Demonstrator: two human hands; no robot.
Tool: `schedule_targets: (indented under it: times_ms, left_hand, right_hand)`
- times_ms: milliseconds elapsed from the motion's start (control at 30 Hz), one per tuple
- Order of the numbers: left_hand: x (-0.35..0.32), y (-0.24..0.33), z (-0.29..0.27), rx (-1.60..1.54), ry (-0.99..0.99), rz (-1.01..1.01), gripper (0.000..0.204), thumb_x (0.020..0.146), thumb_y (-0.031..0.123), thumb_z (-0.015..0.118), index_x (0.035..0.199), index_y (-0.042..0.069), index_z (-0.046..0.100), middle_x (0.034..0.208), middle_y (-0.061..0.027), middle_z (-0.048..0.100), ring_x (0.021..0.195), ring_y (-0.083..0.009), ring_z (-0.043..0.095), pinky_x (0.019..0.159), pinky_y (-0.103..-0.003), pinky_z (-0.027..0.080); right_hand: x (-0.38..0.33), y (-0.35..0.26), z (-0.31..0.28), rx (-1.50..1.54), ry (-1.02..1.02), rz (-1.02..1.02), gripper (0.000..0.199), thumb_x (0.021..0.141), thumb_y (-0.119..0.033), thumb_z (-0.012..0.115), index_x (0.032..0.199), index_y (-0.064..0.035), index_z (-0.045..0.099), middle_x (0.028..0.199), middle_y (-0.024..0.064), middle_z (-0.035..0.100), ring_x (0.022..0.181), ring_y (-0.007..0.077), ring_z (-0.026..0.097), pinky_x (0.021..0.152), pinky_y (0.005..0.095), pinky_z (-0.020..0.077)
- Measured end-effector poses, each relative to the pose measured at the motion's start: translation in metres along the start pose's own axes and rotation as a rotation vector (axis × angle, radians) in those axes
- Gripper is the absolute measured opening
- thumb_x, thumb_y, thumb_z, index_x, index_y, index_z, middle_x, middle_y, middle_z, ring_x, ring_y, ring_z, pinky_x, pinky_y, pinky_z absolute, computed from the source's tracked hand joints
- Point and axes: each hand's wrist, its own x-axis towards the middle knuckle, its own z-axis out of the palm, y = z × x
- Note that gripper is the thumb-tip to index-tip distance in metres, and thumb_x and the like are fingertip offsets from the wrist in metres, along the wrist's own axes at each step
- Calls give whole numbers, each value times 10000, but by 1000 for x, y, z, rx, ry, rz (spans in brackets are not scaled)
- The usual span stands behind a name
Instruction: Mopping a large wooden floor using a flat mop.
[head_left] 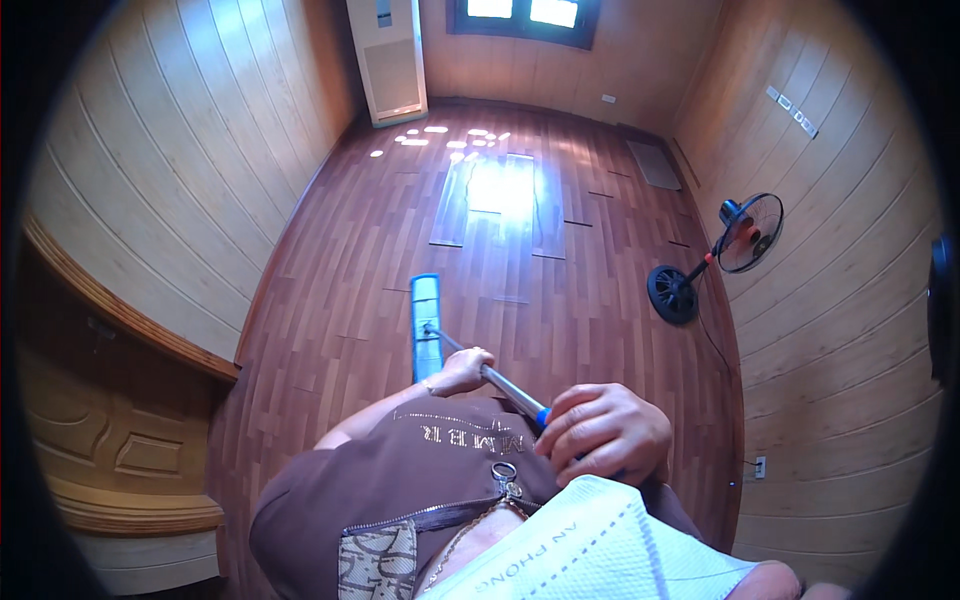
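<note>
A flat mop with a long blue head (426, 325) lies on the wood-plank floor (340, 270) ahead of me. Its metal pole (512, 390) runs from the head back toward my body. My left hand (462, 371) is wrapped round the pole, lower down toward the mop head. Higher up, my right hand (605, 432) closes over the blue grip at the pole's upper end. Part of that grip is hidden under the fingers. The near end of the mop head is partly covered by my left forearm.
A black standing fan (672, 295) is on the floor at the right, its cord (712, 345) trailing along the wall. At the far left stands a tall white cabinet-like unit (393, 75). A grey mat (655, 165) lies at the far right. Carved wooden furniture (120, 430) borders the left.
</note>
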Motion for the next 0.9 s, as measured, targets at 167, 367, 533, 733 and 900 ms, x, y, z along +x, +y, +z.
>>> schedule_targets:
  times_ms: [167,367,533,733,900]
  left_hand:
    - [55,48,8,78,-297,232,176,726,257,675,788,96,639,802,-151,636,818,-364,626,714,-462,488]
    - [78,102,28,86,-479,394,242,735,373,696,766,134,667,732,-116,654,732,-346,648,648,-461,511]
    - [79,93,37,89,-432,393,234,740,361,690,768,130,668,730,-119,654,735,-349,646,657,-463,513]
    - [82,53,32,110,-286,270,159,724,289,660,762,135,673,740,-128,656,756,-356,645,676,-477,511]
    - [75,-6,2,158,-181,63,157,726,231,628,828,121,674,888,-137,674,881,-339,643,756,-469,514]
  right_hand:
    - [-3,-27,-13,-155,77,-112,226,790,-279,736,753,-84,628,776,58,635,820,235,675,738,376,506]
    - [-40,-76,-25,-435,182,23,285,811,-380,710,705,-130,626,766,24,683,838,191,699,750,348,534]
    - [-71,-79,-12,-350,256,141,291,820,-410,707,830,-122,667,812,47,706,851,201,704,777,352,528]
    - [-82,-37,3,-267,433,118,272,831,-334,689,746,-77,668,740,92,672,774,241,693,726,388,528]
    - [-38,26,40,-331,858,191,270,799,-294,666,725,-34,645,699,116,657,742,294,667,695,413,502]
